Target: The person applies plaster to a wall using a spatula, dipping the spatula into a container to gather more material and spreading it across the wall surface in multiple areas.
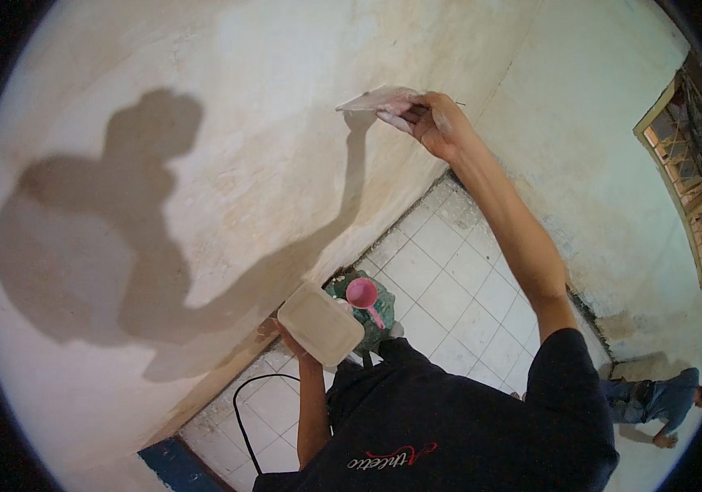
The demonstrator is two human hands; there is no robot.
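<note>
My right hand (439, 127) is raised at the end of an outstretched arm, its fingers closed on a flat, pale putty spreader (377, 99). The spreader's edge lies against or very close to the stained off-white wall (277, 90). White residue coats some of those fingers. Lower down, near my body, my left hand (292, 339) grips a beige rounded-rectangular plastic container (320, 323) by its side; most of its fingers are hidden behind the container. Whether anything fills the container I cannot tell.
A pink dipper (361, 293) rests on a green sack (386, 297) on the tiled floor (445, 271). A black cable (238, 402) curves at the lower left near a dark blue edge (174, 463). At right are a barred window (687, 180) and another person (662, 402).
</note>
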